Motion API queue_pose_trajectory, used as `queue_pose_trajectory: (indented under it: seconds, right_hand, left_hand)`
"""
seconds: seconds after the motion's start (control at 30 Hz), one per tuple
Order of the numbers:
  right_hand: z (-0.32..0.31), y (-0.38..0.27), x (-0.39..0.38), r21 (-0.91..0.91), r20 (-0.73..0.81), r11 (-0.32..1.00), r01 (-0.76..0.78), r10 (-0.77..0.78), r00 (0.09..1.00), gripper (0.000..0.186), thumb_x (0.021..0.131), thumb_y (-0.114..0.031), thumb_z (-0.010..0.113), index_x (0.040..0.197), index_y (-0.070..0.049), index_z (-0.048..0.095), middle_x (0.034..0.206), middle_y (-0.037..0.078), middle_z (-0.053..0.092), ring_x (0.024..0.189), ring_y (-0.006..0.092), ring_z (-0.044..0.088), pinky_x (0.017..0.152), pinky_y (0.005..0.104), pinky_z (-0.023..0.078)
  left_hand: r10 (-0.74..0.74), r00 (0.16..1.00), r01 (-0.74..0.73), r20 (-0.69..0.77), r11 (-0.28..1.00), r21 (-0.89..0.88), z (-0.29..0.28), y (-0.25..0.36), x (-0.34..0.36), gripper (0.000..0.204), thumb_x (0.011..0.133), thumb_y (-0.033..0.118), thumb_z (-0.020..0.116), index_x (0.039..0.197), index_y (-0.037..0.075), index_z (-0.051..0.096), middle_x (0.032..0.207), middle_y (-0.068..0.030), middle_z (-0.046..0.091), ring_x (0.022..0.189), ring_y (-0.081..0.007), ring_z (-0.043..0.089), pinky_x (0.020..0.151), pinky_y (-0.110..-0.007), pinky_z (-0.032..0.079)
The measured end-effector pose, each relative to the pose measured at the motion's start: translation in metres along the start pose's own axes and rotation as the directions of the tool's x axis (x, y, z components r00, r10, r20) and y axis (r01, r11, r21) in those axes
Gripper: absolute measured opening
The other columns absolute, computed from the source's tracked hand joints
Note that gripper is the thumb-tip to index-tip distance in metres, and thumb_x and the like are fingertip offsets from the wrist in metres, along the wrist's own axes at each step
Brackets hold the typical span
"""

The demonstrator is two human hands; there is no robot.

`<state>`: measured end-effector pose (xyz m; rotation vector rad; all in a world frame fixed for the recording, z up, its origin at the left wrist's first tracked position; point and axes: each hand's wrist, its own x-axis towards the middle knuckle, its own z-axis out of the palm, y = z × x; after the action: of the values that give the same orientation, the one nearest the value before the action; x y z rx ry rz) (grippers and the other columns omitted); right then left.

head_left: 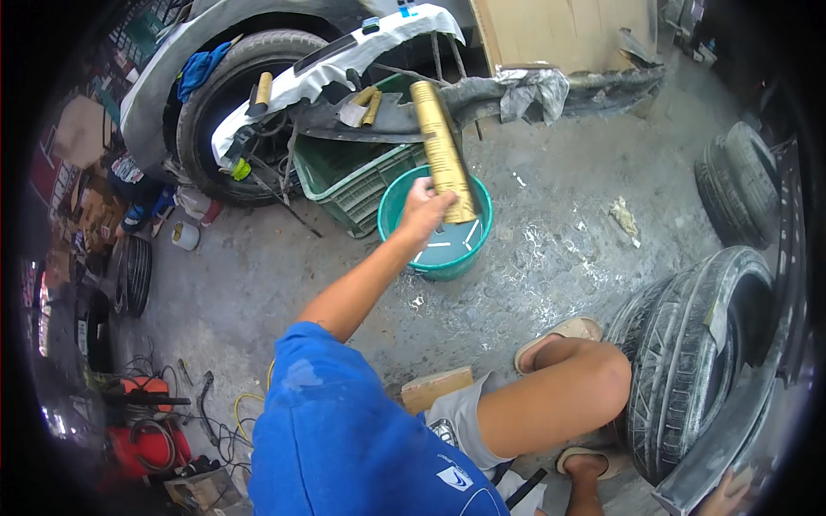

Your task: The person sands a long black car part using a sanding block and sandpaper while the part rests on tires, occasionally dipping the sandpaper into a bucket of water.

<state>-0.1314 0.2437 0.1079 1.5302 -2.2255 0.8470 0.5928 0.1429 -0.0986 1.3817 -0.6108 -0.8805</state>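
My left hand [423, 208] is closed round a yellow rolled sheet [440, 146], printed on its face, held tilted above a green bucket [391, 205] of cloudy water with pale strips in it. Behind the bucket is a green crate [344, 206]. At the lower right edge, my right hand [719, 497] is partly visible beside a long grey panel [688, 477] that lies against stacked tyres [662, 370]; its fingers are bent around something small and pale that I cannot make out.
A car wheel [198, 129] stands behind white-covered parts [430, 19] and a dark bumper [473, 103] bearing yellow rolls. More tyres [718, 189] stand right. Red equipment [155, 447] with hoses sits lower left. A wooden block [434, 387] lies by my feet. Another person [125, 189] is at far left.
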Motion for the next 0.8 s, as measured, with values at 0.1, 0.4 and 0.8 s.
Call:
queue_pose_trajectory:
  seconds: [0.1,0.4,0.8]
  right_hand:
    - [0.004,0.026,0.010,0.094,-0.180,0.978,0.188,-0.169,0.969,0.062,0.079,-0.030,0.091,0.122,0.003,0.062,0.115,0.022,0.068,0.105,0.0369,0.065,0.095,0.0464,0.052]
    - [-0.017,0.021,0.030,0.178,-0.455,0.835,0.520,-0.398,0.796,0.060,0.089,-0.033,0.078,0.131,0.004,0.056,0.123,0.015,0.061,0.108,0.0291,0.058,0.098,0.0385,0.045]
    - [0.038,-0.130,-0.036,0.871,0.403,0.438,-0.224,-0.373,0.836,0.070,0.087,-0.010,0.072,0.148,0.009,0.044,0.156,0.020,0.045,0.135,0.0335,0.053,0.115,0.0436,0.038]
  left_hand:
    - [0.041,0.993,-0.029,0.115,0.994,-0.105,0.047,0.033,-0.029,0.066,0.085,0.012,0.077,0.138,-0.004,0.041,0.115,-0.0189,0.069,0.100,-0.0241,0.072,0.086,-0.037,0.061]
    - [0.306,0.833,-0.205,0.460,0.945,-0.256,0.222,0.101,-0.126,0.069,0.080,0.017,0.079,0.132,-0.008,0.042,0.113,-0.0193,0.066,0.095,-0.0243,0.069,0.084,-0.037,0.059]
    - [0.401,0.459,-0.259,0.793,0.914,-0.312,0.320,0.038,-0.237,0.062,0.079,0.015,0.074,0.129,-0.005,0.043,0.104,-0.0188,0.070,0.091,-0.0232,0.070,0.074,-0.040,0.057]
